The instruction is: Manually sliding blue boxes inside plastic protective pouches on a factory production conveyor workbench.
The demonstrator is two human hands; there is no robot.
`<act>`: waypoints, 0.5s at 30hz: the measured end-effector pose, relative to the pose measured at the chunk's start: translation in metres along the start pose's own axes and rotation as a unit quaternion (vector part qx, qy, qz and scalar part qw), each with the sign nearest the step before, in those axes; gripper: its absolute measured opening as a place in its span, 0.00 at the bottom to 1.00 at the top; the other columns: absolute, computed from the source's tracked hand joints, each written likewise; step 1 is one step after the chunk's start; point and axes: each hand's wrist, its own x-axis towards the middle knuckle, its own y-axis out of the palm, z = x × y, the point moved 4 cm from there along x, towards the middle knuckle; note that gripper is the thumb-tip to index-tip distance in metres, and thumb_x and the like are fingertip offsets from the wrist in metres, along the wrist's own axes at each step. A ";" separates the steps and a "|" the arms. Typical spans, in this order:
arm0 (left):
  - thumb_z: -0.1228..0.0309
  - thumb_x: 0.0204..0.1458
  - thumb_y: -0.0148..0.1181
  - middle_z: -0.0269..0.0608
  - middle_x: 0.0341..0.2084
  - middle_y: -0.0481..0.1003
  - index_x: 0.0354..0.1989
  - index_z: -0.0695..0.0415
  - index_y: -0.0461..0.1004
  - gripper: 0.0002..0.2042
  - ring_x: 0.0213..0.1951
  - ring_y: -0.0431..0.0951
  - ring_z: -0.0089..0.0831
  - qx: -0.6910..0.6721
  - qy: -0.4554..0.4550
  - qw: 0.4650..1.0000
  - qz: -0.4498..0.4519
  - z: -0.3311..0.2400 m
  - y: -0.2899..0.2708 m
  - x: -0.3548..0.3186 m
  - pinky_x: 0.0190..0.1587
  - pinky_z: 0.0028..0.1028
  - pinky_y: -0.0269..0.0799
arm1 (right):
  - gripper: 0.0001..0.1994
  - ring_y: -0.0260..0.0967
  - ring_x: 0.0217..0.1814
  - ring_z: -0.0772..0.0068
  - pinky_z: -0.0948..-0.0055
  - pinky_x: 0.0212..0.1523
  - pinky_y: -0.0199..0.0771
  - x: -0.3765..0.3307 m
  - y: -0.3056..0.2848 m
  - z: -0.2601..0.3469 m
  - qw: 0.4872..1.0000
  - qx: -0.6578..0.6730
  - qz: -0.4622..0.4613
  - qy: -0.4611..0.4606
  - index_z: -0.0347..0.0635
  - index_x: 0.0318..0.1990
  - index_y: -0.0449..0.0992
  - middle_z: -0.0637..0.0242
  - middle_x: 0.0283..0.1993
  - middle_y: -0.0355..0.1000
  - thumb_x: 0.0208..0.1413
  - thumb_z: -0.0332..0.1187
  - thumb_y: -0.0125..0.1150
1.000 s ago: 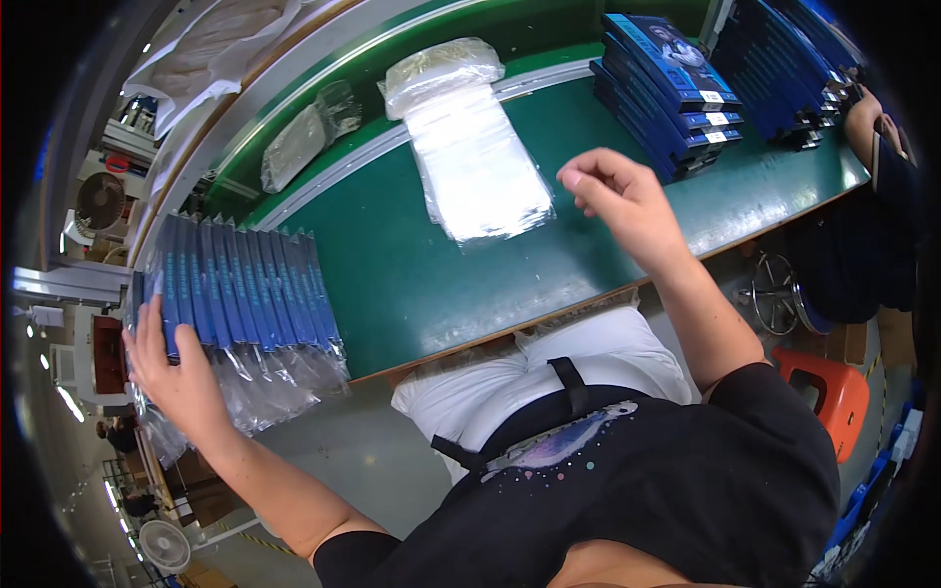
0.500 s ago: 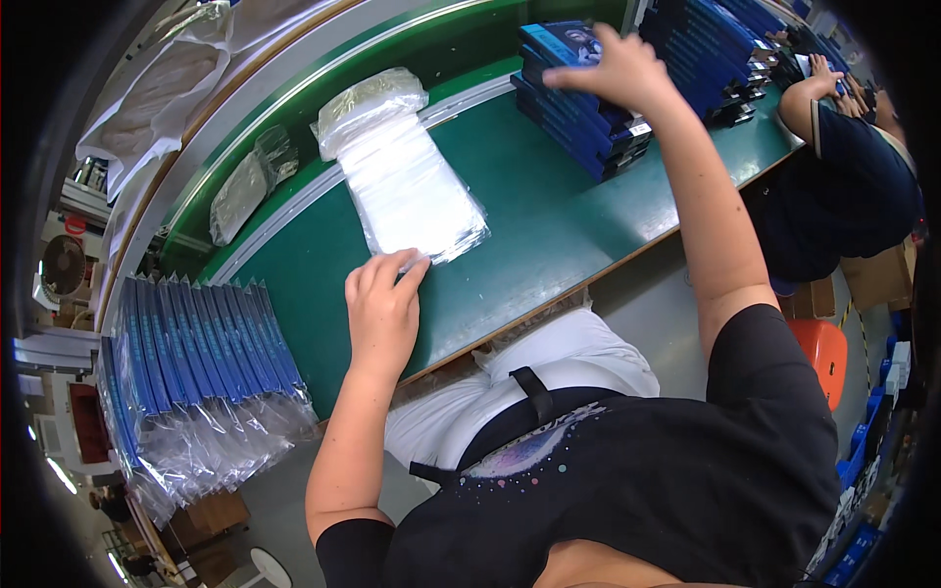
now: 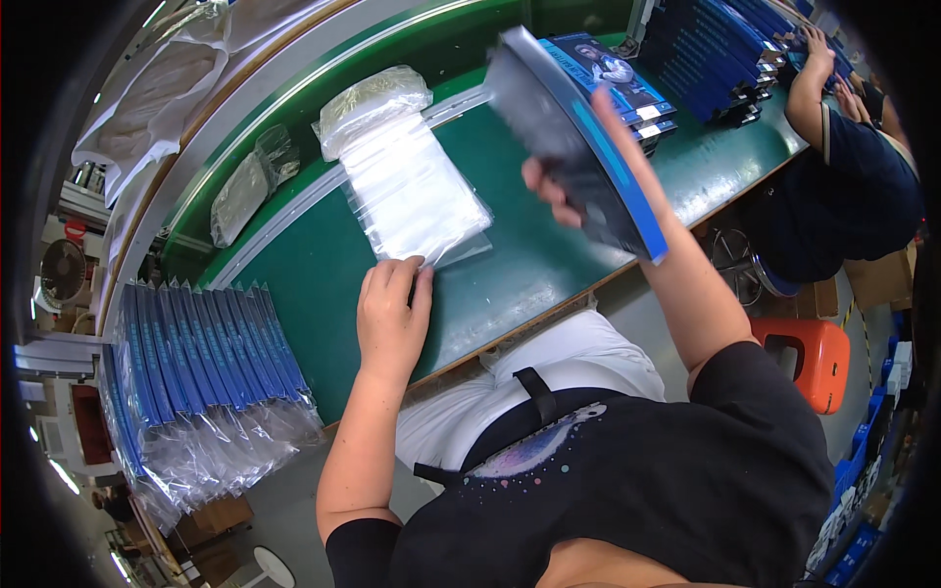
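Observation:
My right hand (image 3: 553, 193) grips a slim dark box (image 3: 573, 147) with a bright blue edge, held tilted above the table and smeared by motion. Its thumb lies on one side, its fingertips on the other. At the near end of a pile of clear plastic bags (image 3: 407, 186), my left hand (image 3: 390, 309) has its fingers closed on a bag's edge; that edge sits askew from the pile. Behind the raised box stands a stack of similar boxes (image 3: 613, 73), with a picture on the top cover.
Several bagged blue boxes (image 3: 191, 343) stand in a row at the left of the green table (image 3: 304, 265). Taller box stacks (image 3: 706, 59) stand at the far right, near a co-worker's arm (image 3: 809, 93). An orange stool (image 3: 828, 367) is at right.
My right hand has lifted a box off the stack and brought it nearer and to the left. The bag edge at my left fingers has shifted out from the pile.

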 end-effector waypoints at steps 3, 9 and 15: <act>0.76 0.51 0.59 0.46 0.30 0.74 0.34 0.63 0.75 0.04 0.35 0.73 0.43 -0.022 0.009 1.000 -0.019 0.001 -0.001 -0.001 0.39 0.36 0.70 | 0.23 0.69 0.28 0.81 0.81 0.25 0.71 -0.020 -0.002 -0.034 0.997 0.017 -0.003 0.074 0.35 0.50 0.69 0.63 0.35 0.73 0.63 0.49 0.50; 0.79 0.48 0.59 0.44 0.27 0.73 0.35 0.61 0.78 0.06 0.33 0.74 0.41 -0.010 0.011 1.000 -0.024 -0.004 -0.001 0.000 0.39 0.33 0.70 | 0.31 0.74 0.51 0.63 0.67 0.53 0.74 -0.047 0.013 -0.086 0.972 0.121 0.037 0.199 0.27 0.62 0.56 0.50 0.53 0.70 0.52 0.25 0.61; 0.82 0.40 0.60 0.42 0.26 0.72 0.33 0.64 0.79 0.09 0.29 0.73 0.32 -0.218 -0.105 0.970 0.028 0.002 0.005 0.002 0.35 0.25 0.69 | 0.41 0.72 0.54 0.62 0.68 0.53 0.74 -0.035 0.023 -0.109 0.965 0.118 0.084 0.217 0.28 0.68 0.41 0.46 0.59 0.64 0.53 0.24 0.61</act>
